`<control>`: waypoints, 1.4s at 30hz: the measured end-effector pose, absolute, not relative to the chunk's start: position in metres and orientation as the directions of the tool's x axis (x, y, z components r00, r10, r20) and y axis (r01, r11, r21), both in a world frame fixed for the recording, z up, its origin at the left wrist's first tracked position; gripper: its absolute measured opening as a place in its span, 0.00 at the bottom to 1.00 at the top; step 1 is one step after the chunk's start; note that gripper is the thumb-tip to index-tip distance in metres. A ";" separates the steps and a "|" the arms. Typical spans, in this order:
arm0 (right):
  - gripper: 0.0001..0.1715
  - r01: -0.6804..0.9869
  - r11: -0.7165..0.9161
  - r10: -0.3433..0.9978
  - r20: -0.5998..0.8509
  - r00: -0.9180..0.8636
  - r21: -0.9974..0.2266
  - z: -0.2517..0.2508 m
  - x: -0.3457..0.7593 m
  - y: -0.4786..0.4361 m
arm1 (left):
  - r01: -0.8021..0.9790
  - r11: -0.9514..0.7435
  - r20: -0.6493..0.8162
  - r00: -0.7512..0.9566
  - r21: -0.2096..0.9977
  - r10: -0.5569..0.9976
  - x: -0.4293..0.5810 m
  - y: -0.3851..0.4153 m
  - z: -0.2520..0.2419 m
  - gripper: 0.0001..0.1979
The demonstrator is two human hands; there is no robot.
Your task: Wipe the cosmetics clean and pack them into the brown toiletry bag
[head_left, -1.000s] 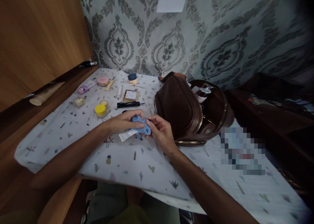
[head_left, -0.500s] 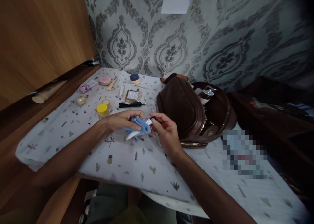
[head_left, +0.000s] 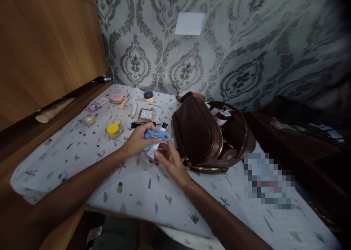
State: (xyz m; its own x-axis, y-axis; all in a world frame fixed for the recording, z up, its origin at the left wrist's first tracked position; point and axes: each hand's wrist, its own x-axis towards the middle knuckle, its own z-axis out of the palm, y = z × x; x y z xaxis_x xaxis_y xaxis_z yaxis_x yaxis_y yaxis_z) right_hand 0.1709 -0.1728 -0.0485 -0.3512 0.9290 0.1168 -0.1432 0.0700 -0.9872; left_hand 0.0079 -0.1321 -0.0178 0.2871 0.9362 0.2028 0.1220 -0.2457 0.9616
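My left hand (head_left: 139,138) is closed on a crumpled blue cloth (head_left: 157,134), which is wrapped round a white tube (head_left: 151,152). The tube slants, with a black tip (head_left: 164,125) at its upper end. My right hand (head_left: 171,160) pinches the tube's lower end, its fingers partly behind cloth and tube. Just beyond my left hand lies a black pen-like item (head_left: 138,124), partly covered by that hand. A glittery square case (head_left: 147,114) and a white stick (head_left: 134,110) rest farther back on the patterned cloth (head_left: 131,184).
A brown leather bag (head_left: 196,127) stands open right of my hands. Left of them are a yellow-lidded jar (head_left: 113,131), a small pale jar (head_left: 89,120), a pink round case (head_left: 116,98) and a blue-lidded jar (head_left: 148,97). A wooden cabinet (head_left: 49,45) borders the left side.
My right hand has moved from the black-tipped end to the lower end of the white tube. The tube now points more upward. The view has tilted up slightly.
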 end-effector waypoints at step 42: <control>0.23 -0.307 -0.219 0.922 -0.093 -0.375 -0.926 -0.038 0.174 -0.173 | -0.237 -0.042 0.091 0.201 0.971 0.975 -0.009 -0.119 -0.016 0.23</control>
